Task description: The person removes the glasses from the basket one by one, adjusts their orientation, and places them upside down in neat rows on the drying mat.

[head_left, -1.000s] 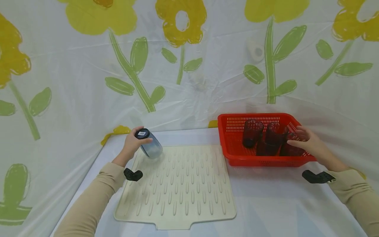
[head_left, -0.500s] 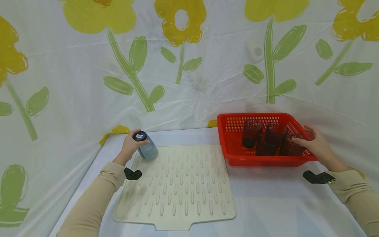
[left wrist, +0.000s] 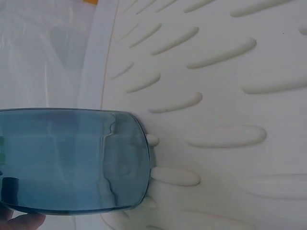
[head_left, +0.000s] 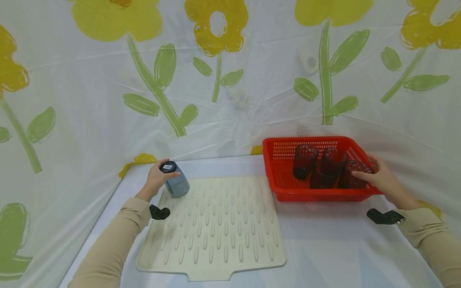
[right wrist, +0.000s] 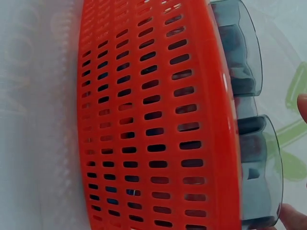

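Upside down on the ridged cream mat (head_left: 223, 228), near its far left corner, a blue-tinted drinking glass (head_left: 178, 185) leans slightly with its dark, labelled base upward. My left hand (head_left: 155, 182) grips it near that base. The left wrist view shows the glass's lower edge (left wrist: 144, 163) at the ridges. At the right end of a red basket (head_left: 325, 196), my right hand (head_left: 389, 182) spreads thumb and fingers about the top of a dark glass (head_left: 352, 176). In the right wrist view its fingertips (right wrist: 292, 218) meet that glass's rim, while the thumb stands off.
Beside that glass the red basket holds several more dark glasses (head_left: 305, 160). It stands right of the mat on a white-covered table (head_left: 324, 248). A white curtain with yellow flowers (head_left: 237, 116) hangs close behind the basket and mat.
My left hand has brought its glass slightly left and down, tilting it more upright over the mat's corner. My right hand has shifted a little outward, staying at the basket's right end.
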Demonstrator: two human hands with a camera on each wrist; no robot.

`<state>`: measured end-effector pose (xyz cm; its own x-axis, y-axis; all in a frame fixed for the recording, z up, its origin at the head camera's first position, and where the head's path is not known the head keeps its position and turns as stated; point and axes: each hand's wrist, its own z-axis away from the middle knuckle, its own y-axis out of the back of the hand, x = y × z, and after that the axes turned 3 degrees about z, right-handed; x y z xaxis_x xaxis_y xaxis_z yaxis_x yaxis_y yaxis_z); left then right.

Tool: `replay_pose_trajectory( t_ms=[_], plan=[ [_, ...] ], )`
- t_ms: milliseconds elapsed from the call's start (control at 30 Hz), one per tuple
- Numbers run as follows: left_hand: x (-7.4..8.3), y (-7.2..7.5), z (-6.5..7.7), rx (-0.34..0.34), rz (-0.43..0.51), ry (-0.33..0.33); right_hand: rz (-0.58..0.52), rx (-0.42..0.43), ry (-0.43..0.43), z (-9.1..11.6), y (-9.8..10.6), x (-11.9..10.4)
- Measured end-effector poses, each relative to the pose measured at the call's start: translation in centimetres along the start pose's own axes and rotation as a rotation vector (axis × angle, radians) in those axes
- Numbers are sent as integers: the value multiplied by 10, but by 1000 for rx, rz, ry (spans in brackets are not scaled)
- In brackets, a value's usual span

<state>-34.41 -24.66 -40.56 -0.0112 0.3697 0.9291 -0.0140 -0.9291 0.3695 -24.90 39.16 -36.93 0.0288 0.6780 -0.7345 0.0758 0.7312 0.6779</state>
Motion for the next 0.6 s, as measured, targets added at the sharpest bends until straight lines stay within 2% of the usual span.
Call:
replay_pose_trajectory(
  t_ms=[400,600],
  plan=[
    [0,-5,0,14,22,0,-52,-9,5,0,-4,9],
    [-1,-8,0,22,52,4,-40,-47,-24,-2,-2,12]
  ],
)
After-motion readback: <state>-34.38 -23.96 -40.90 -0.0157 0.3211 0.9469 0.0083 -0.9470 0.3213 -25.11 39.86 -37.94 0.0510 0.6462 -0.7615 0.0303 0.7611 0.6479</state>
